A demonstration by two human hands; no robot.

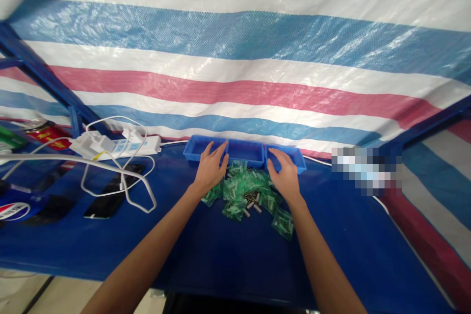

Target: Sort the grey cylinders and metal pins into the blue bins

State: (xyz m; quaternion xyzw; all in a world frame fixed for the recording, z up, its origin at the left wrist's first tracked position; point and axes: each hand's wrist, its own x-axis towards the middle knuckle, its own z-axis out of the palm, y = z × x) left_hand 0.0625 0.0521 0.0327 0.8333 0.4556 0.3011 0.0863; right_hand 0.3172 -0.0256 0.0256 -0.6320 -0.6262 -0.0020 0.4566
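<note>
A heap of small green plastic packets lies on the blue table, with a few small metal cylinders loose among them. My left hand rests palm down at the heap's left edge, fingers stretched toward the left blue tray. My right hand lies flat on the heap's right side, fingers spread, just in front of the right blue tray. A middle blue tray sits between them. Neither hand grips anything.
A white power strip with plugs and looping white cables lies at the left. Two dark phones lie flat beside it. A striped tarp hangs behind the table. Blue frame bars stand at both sides.
</note>
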